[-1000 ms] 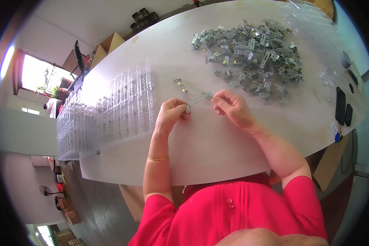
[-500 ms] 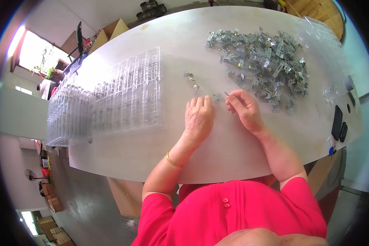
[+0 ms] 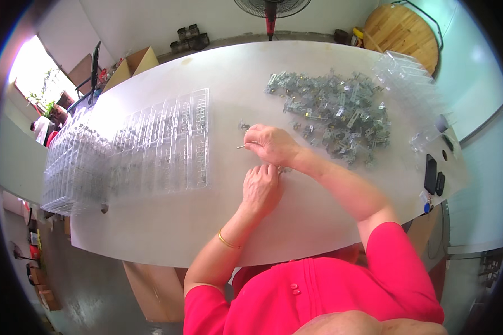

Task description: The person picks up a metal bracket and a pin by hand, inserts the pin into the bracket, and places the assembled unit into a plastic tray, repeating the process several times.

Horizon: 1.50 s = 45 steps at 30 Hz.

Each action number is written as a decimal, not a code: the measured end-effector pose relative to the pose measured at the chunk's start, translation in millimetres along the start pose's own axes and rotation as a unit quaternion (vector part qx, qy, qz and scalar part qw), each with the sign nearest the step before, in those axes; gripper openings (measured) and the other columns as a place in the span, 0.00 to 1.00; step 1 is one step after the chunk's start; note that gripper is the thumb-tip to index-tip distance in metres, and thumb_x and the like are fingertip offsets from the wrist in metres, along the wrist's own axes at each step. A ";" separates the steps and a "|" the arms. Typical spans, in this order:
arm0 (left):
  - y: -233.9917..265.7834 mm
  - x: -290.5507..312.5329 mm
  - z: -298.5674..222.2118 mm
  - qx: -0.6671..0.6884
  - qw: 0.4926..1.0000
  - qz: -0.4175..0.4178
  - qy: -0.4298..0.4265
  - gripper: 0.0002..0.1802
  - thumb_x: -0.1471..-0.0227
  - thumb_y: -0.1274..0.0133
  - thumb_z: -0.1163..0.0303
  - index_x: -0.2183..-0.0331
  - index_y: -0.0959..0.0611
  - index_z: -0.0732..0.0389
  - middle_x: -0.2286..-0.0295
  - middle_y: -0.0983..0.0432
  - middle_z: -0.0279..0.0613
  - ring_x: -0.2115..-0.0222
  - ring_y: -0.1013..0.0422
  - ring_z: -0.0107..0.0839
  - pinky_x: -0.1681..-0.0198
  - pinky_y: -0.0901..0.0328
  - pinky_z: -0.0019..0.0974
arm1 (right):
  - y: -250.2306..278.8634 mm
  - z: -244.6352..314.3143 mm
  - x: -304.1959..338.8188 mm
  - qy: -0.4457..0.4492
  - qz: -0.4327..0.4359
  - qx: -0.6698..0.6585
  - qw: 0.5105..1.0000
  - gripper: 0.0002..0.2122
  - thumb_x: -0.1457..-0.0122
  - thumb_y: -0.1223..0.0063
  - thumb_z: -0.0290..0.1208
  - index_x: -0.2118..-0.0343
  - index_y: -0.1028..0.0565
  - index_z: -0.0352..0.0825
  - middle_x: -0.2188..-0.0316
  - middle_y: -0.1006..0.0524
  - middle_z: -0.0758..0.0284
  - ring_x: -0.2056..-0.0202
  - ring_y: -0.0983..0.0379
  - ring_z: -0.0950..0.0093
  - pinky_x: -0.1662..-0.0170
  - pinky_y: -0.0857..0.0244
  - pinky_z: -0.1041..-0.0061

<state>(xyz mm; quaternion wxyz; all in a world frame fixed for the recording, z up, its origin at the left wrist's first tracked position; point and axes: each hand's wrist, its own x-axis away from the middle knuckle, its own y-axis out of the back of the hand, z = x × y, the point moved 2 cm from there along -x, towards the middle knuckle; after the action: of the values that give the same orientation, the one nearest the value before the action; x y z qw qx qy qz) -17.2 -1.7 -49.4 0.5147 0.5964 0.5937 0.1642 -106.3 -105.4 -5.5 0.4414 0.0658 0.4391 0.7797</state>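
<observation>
My right hand (image 3: 271, 145) reaches across over the table, its fingers closed on a thin metal rod (image 3: 241, 147) that pokes out to the left. Just below it, nearer me, my left hand (image 3: 261, 191) is closed with the fingers curled; a small grey metal bracket (image 3: 283, 170) shows at its fingertips, partly covered. Beyond the right hand's fingers lies another small metal piece (image 3: 243, 125). To the right spreads a loose heap of silvery metal brackets (image 3: 341, 117), a few with brass-coloured bits.
Clear plastic compartment trays (image 3: 162, 142) holding small parts lie at the left, beside a taller stack of trays (image 3: 72, 173). More clear trays (image 3: 405, 78) sit at the far right. A black phone (image 3: 430, 174) rests by the table's right edge. A fan (image 3: 271, 8) stands beyond the table.
My right hand has swung left with the thin rod, from the heap's side to above my left hand. The whole view has shifted, showing more of the far wall.
</observation>
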 end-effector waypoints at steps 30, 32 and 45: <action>23.0 -13.0 37.9 0.668 0.671 0.000 0.322 0.14 0.34 0.52 0.62 0.61 0.23 0.64 0.80 0.34 0.29 0.80 0.35 0.21 0.77 0.42 0.26 | 55.3 29.2 37.9 -0.080 -0.180 -0.070 0.978 0.03 0.39 0.42 0.25 0.67 0.24 0.33 0.78 0.25 0.66 0.78 0.32 0.82 0.74 0.37 0.79; 18.0 -11.0 42.7 0.670 0.674 -0.019 0.309 0.15 0.33 0.52 0.59 0.61 0.23 0.63 0.80 0.33 0.29 0.81 0.35 0.20 0.78 0.42 0.25 | 49.4 32.5 40.2 -0.081 -0.165 -0.075 0.980 0.03 0.39 0.41 0.24 0.67 0.24 0.33 0.78 0.25 0.66 0.79 0.31 0.80 0.74 0.36 0.77; 20.8 -14.7 38.2 0.630 0.709 -0.023 0.315 0.14 0.33 0.51 0.61 0.63 0.22 0.63 0.80 0.32 0.29 0.80 0.38 0.18 0.77 0.44 0.24 | 39.5 26.7 44.8 -0.053 -0.141 -0.047 0.988 0.03 0.41 0.41 0.24 0.67 0.24 0.35 0.79 0.25 0.64 0.79 0.29 0.69 0.74 0.37 0.70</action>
<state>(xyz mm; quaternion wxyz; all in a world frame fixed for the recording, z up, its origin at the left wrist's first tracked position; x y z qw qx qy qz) 21.3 -25.7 -42.4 -0.1941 0.6819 0.7005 -0.0812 -145.1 -64.1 27.2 0.5717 0.0234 0.3829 0.7253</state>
